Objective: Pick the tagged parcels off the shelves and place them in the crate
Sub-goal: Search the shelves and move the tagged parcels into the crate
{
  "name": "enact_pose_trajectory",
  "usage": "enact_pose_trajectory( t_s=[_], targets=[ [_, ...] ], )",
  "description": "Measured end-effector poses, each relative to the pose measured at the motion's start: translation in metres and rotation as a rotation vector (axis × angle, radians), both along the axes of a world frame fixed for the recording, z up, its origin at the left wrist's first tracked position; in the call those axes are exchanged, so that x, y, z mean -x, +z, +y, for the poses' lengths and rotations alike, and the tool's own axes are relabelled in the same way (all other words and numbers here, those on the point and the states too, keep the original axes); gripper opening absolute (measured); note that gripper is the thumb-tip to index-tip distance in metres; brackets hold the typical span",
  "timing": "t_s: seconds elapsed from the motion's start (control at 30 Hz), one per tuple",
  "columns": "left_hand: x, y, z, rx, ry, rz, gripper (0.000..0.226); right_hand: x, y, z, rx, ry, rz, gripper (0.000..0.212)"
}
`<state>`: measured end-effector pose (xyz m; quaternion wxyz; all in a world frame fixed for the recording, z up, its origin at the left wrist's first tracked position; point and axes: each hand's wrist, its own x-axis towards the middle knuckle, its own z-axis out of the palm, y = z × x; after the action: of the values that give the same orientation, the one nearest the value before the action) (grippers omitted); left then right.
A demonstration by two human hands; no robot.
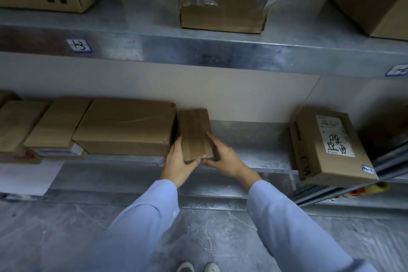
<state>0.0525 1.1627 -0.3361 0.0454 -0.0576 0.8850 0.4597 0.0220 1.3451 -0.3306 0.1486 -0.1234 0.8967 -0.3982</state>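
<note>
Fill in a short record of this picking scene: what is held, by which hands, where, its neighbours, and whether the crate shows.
held item: small brown taped cardboard parcel
grip: left hand and right hand, one on each side
location: lower grey metal shelf, front part; lifted or resting unclear
left neighbour: large brown cardboard box, close beside
right neighbour: brown cardboard box with white label, apart
crate: not in view

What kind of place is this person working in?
Probably a parcel storeroom or small warehouse: metal shelves hold taped cardboard boxes, handwritten tags mark the shelf edges, and one box carries a shipping label. The left hand and right hand grip a small parcel.
</note>
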Motion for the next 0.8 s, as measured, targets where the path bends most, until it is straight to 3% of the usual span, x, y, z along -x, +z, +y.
enact_pose_trajectory(
  t_s=[0.2,0.43,0.53,0.67,0.8],
  targets=[
    [0.0,0.013,-0.003,-0.128,-0.017,0.017,0.095,-0.009,0.022,0.007,0.121,-0.102,0.039,0.086],
    [0.01,0.043,0.003,-0.255,0.035,0.081,0.094,-0.012,0.045,0.01,0.199,-0.167,0.078,0.115],
    [0.012,0.052,0.005,-0.252,0.017,0.088,0.094,-0.013,0.052,0.013,0.191,-0.196,0.09,0.119],
    [0.009,0.066,0.009,-0.288,-0.023,0.132,0.082,-0.014,0.063,0.017,0.205,-0.212,0.122,0.113],
    [0.005,0.079,0.007,-0.297,-0.051,0.18,0.077,-0.019,0.077,0.018,0.229,-0.231,0.167,0.094]
  ],
)
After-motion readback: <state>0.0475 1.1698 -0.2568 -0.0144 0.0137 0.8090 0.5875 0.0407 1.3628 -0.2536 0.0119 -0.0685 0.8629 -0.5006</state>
